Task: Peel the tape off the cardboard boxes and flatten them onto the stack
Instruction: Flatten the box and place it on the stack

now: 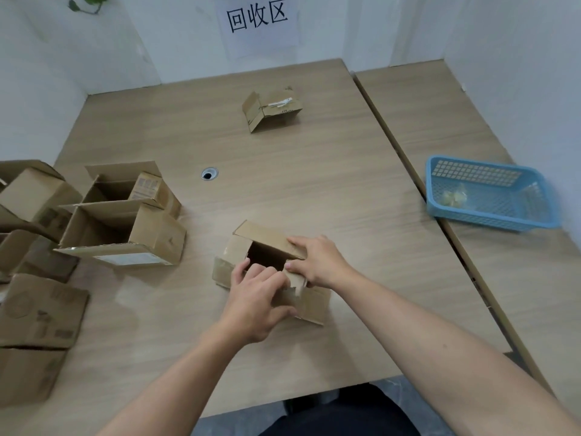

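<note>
carton (227,262): small, open-topped, resting on the table (314,184) before you.
left hand (257,297): your fingers curl over its near edge.
right hand (317,262): your thumb pinches its right flap.

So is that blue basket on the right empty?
No, a few pale crumpled scraps lie on the floor of the blue basket, near its left side.

Bare left forearm (176,388), bare right forearm (440,341), dark trousers (345,415)
</note>
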